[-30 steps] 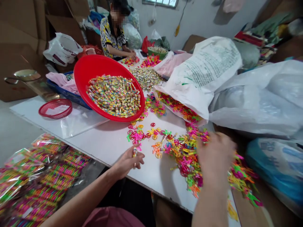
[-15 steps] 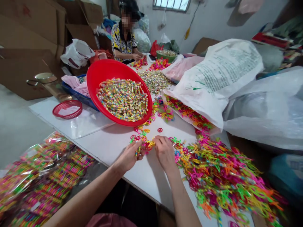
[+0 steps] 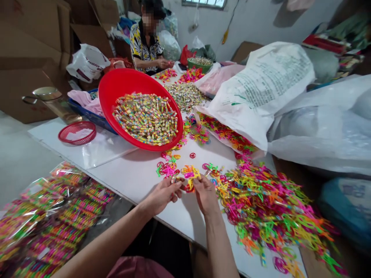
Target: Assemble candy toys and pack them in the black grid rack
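My left hand (image 3: 164, 196) is closed, with a small patterned tube (image 3: 174, 180) at its thumb and fingertips. Facing it, my right hand (image 3: 205, 193) pinches a yellow plastic piece (image 3: 196, 172), whose exact kind I cannot make out. Pink and red plastic bits show close behind the fingertips, partly hidden by them. A loose cluster of pink and green plastic pieces (image 3: 167, 169) lies on the white table (image 3: 139, 175) just beyond my left hand. To the right of my right hand spreads a big heap of bright plastic pieces (image 3: 261, 200).
A tilted red basin (image 3: 111, 87) holds many patterned tubes. Behind the heap lies a white sack (image 3: 261, 83), its mouth spilling plastic pieces. Packed clear bags (image 3: 58, 216) lie at lower left. A red basket (image 3: 77, 133) sits on the table's left. Across the table sits another person (image 3: 146, 46).
My hands have drawn closer together and turned, bringing the yellow piece and the tube up between them. The whole view has shifted slightly.
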Demonstrator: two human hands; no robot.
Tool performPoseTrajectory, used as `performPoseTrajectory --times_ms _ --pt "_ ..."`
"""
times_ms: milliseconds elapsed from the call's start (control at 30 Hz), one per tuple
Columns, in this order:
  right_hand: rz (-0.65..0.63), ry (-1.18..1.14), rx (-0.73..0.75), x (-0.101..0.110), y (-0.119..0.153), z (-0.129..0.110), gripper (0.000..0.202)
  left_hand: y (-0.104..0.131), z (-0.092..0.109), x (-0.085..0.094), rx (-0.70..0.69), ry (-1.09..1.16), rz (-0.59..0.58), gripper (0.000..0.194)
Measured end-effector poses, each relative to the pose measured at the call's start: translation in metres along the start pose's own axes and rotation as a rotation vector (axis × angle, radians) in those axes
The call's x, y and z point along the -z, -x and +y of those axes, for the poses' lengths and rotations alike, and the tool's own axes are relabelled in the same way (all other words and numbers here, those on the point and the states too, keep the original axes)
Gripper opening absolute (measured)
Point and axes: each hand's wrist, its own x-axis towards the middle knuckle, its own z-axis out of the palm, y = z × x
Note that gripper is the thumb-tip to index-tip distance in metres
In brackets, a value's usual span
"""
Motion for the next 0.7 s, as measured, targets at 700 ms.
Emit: performPoseTrajectory --times_ms 700 --pt "0.098 -0.167 -0.202 -0.015 0.033 0.014 0.028 0.006 -0.019 0.003 -0.209 -0.118 0.072 0.026"
